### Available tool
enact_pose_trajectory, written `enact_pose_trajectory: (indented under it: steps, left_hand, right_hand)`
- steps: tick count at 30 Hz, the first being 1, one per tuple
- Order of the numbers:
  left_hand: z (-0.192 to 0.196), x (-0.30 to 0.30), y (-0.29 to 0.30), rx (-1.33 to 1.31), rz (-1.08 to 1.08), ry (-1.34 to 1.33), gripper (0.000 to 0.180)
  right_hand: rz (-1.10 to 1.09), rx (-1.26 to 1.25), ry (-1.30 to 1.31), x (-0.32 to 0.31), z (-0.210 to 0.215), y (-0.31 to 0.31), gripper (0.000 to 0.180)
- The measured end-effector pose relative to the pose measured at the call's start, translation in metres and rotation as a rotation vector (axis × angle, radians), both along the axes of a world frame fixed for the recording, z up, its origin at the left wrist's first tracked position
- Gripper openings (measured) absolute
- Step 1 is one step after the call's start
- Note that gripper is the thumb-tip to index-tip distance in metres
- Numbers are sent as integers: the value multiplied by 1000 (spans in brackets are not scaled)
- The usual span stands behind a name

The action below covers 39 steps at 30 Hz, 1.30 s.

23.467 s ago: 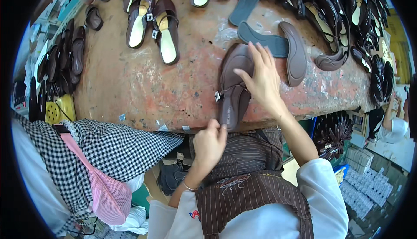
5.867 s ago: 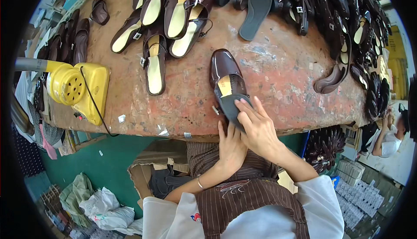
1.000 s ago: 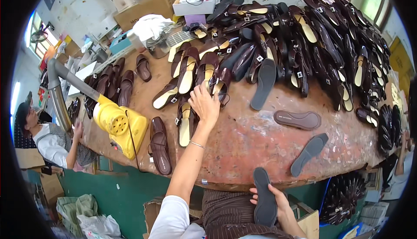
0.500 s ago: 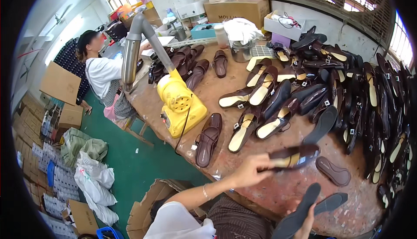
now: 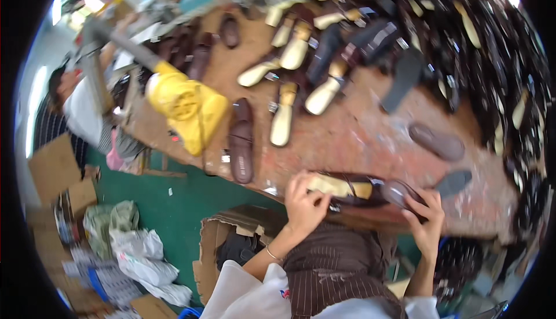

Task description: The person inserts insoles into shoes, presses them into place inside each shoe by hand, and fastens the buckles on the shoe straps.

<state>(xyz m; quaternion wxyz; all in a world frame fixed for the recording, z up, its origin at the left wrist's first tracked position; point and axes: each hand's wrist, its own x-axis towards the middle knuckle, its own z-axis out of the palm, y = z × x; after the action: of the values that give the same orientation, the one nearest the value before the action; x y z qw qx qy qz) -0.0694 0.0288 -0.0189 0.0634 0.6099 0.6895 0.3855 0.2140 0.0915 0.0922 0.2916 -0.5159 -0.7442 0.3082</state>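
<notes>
Two hands on one dark brown shoe (image 5: 362, 188) at the near edge of the workbench (image 5: 370, 133). Left hand (image 5: 304, 203) grips the heel end, fingers curled over the pale insole; right hand (image 5: 425, 217) closed around the rounded toe. Shoe lies across the edge, partly overhanging toward the lap. Picture blurred; exact finger contact unclear.

Nearby: loose dark sole (image 5: 452, 183) just beside the toe, brown sole (image 5: 437, 142) farther in, brown sandal (image 5: 241, 142) and yellow machine (image 5: 185, 107) toward the left edge, shoe pile along the far edge.

Risks, judged: overhang means a slackened grip could drop the shoe off the edge into the cardboard box (image 5: 231, 243) below. A sweep of the right hand could knock the loose dark sole off.
</notes>
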Motion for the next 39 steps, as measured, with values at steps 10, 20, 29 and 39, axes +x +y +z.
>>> enact_pose_trajectory:
  steps: [10,20,29,39]
  left_hand:
    - [4,9,-13,-387,212,-190,82]
    - [-16,-11,-7,-343,116,-480,92]
    - [-16,-23,-16,-211,127,-396,77]
    - [-25,-17,-13,-160,220,-600,44]
  right_hand:
    - [227,112,-231,-51,-63,2,27]
    - [342,76,12,-110,-106,16,17]
    - [408,127,-127,-136,-116,14,12]
    - [327,135,-131,-135,-110,-1,26]
